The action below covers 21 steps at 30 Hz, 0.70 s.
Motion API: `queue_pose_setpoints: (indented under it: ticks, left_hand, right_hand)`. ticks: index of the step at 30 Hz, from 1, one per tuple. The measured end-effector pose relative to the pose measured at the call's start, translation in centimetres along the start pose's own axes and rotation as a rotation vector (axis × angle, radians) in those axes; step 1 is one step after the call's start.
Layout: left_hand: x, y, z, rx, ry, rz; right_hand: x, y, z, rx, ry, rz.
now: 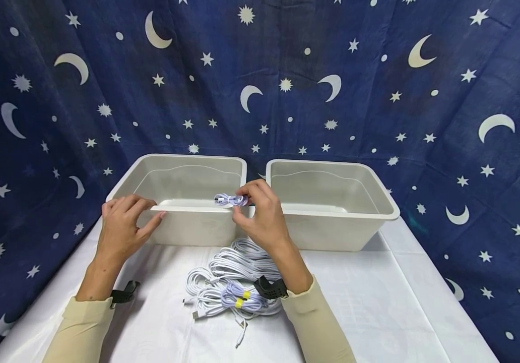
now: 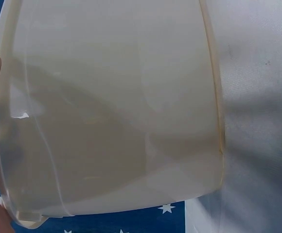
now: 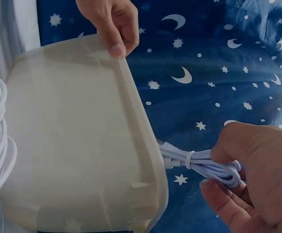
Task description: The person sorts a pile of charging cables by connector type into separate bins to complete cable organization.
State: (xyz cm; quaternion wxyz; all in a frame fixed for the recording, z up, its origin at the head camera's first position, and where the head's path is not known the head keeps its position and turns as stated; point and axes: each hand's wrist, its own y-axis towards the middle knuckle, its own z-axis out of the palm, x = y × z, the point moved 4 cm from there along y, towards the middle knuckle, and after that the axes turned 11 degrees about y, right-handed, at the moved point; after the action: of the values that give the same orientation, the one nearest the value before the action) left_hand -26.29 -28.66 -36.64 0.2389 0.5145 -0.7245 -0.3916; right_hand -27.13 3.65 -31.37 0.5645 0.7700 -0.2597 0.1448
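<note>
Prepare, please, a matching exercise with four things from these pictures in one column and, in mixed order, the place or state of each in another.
Column one
1. Left grip
2. Right grip
3. Yellow-banded lilac cable bundle
4. Blue curtain

Column two
A. Lying on the white cables
B. Printed with moons and stars
C. Pinching a small lilac cable bundle
D. Holding the rim of the left bin

Right pairs: 1-D, 2-C, 3-A, 4-B
</note>
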Motion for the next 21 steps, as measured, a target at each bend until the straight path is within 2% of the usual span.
queue_pose_setpoints:
  ticks: [9, 21]
  left_hand:
    - [-0.09, 0.03, 0.02, -0.008, -0.005, 0.002]
    - [-0.08, 0.03, 0.02, -0.001, -0.006, -0.003]
  right_hand:
    - [-0.66, -0.22, 1.03, 0.023, 0.013, 0.007]
    - [-0.30, -0.60, 0.87, 0.068, 0.014, -0.017]
